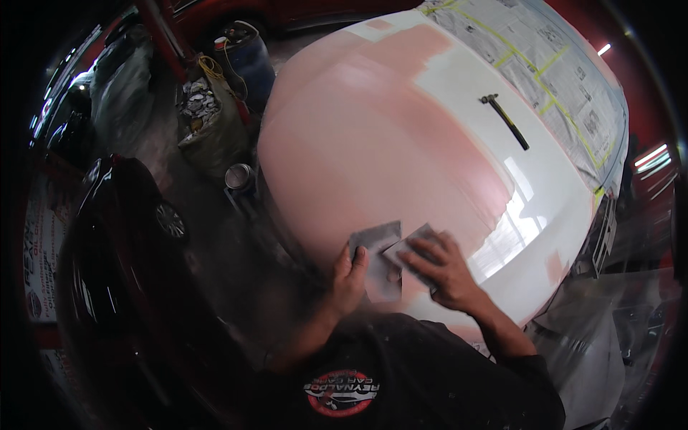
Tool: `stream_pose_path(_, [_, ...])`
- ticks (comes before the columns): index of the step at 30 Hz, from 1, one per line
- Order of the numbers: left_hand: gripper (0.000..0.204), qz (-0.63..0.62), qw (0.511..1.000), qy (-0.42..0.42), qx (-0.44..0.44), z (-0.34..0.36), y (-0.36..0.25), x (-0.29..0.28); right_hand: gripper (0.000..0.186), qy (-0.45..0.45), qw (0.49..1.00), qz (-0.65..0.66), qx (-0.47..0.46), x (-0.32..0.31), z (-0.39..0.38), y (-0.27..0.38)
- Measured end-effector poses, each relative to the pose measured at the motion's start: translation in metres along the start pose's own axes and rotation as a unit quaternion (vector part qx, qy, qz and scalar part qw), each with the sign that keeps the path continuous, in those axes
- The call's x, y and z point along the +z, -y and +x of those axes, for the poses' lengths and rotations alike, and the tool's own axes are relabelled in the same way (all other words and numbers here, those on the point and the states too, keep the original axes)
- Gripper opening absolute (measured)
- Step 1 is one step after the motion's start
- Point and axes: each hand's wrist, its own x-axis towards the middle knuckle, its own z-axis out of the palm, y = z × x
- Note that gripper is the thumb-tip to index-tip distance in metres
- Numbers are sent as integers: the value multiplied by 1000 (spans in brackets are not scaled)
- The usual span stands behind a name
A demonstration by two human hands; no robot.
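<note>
My left hand (350, 281) is closed on the edge of a flat grey board (377, 235), its thumb lying on top. A dark smear shows low on the board, near my right fingers. In my right hand (450, 276) is a thin grey rectangular spreader (410, 242), fingers laid over its face. The spreader's near corner lies close over the board; whether the two touch I cannot tell. Both are above the near edge of a car hood (344, 136), coated pink over much of its surface and white toward the right. A hammer (507, 123) with a dark and yellow handle lies on the white part.
Masking sheets with yellow-green tape (545, 68) cover the windshield area beyond the hood. A filled sack (204, 132), a blue drum (247, 61) and a round metal can (239, 176) stand to the left. A dark car (125, 236) is at the far left. Plastic sheeting (584, 333) hangs lower right.
</note>
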Motion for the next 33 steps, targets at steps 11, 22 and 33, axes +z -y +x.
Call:
stream_pose_path(11, [49,-186,888,-416,51,35,56,-66,40,140,792,573,156,83,8,-15])
stream_pose_path(22, [46,-403,811,-421,-46,13,130,-220,63,44,990,-79,-110,127,375,-165])
stream_pose_path(33, [40,-338,793,-501,-78,55,133,-230,68,168,949,-236,-125,239,545,-170])
